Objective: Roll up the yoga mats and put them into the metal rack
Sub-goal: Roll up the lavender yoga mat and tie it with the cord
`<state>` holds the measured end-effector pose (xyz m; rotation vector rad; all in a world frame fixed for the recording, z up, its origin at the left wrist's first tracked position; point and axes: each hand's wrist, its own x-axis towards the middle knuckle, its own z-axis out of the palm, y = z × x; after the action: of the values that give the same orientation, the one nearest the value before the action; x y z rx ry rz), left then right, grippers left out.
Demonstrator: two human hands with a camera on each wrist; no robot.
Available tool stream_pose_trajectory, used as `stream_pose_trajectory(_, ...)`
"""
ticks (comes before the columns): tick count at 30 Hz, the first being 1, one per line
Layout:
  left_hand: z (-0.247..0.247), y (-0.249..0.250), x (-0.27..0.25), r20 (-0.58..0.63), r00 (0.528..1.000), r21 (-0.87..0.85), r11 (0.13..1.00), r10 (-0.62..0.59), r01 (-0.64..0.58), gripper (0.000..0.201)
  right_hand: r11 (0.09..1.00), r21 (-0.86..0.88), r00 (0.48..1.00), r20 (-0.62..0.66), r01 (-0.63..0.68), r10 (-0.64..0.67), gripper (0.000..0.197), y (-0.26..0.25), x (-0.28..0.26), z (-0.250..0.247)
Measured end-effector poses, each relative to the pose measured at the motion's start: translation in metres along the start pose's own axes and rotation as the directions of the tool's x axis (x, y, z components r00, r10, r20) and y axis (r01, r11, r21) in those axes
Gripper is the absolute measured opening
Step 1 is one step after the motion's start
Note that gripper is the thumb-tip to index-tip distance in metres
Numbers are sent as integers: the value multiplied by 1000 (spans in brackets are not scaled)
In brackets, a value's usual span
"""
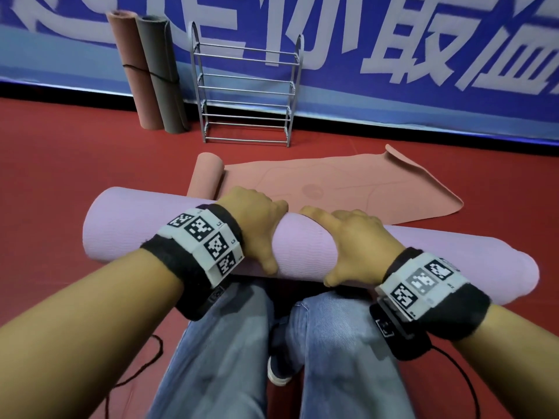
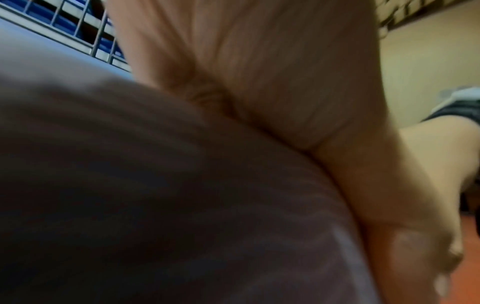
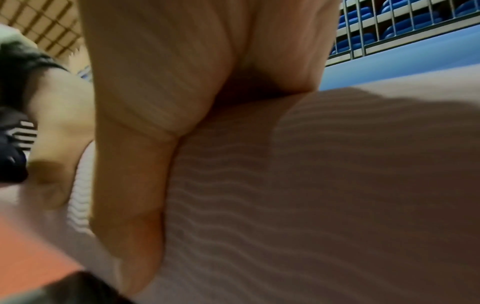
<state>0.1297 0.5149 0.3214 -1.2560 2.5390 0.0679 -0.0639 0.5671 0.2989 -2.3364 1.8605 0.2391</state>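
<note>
A rolled lilac yoga mat (image 1: 302, 246) lies crosswise in front of my knees. My left hand (image 1: 257, 228) wraps over its middle, thumb toward me and fingers over the far side. My right hand (image 1: 354, 237) grips the roll beside it in the same way. In the left wrist view the left hand (image 2: 298, 102) lies against the ribbed lilac mat (image 2: 155, 195); in the right wrist view the right hand (image 3: 155, 102) lies on the lilac mat (image 3: 311, 195). A salmon mat (image 1: 332, 186) lies partly rolled on the floor behind. The metal rack (image 1: 246, 89) stands against the banner wall, its shelves bare.
Two rolled mats, one salmon (image 1: 133, 71) and one grey (image 1: 160, 74), lean upright against the blue banner left of the rack. My jeans-clad knees (image 1: 272, 343) are under the lilac roll. A black cord (image 1: 145, 367) trails on the red floor at left.
</note>
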Motion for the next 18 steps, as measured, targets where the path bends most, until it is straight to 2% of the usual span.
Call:
stream_pose_trajectory(3, -9, -4, -7, 50, 998, -65, 997, 31, -28, 80, 999, 32, 999, 25, 32, -32, 124, 2, -5, -10)
stream_pose_trajectory(7, 3, -4, -8, 136, 991, -200, 980, 18, 9, 93, 996, 86, 992, 116, 36, -46, 124, 0, 6, -3)
stream_pose_trajectory(11, 24, 9, -8, -3, 999, -49, 998, -43, 43, 116, 984, 177, 983, 173, 21, -53, 121, 7, 24, 0)
stream_pose_trajectory(13, 30, 14, -6, -6, 999, -20, 998, -53, 53, 125, 980, 199, 975, 213, 26, -69, 124, 10, 30, -2)
stream_pose_trajectory(15, 34, 13, -2, -19, 998, -15, 998, -62, 62, 123, 978, 205, 972, 219, 36, -82, 130, 11, 32, -2)
stream_pose_trajectory(18, 35, 5, 4, -18, 997, -77, 994, -77, 75, 111, 988, 144, 984, 157, 61, -84, 133, 10, 27, 2)
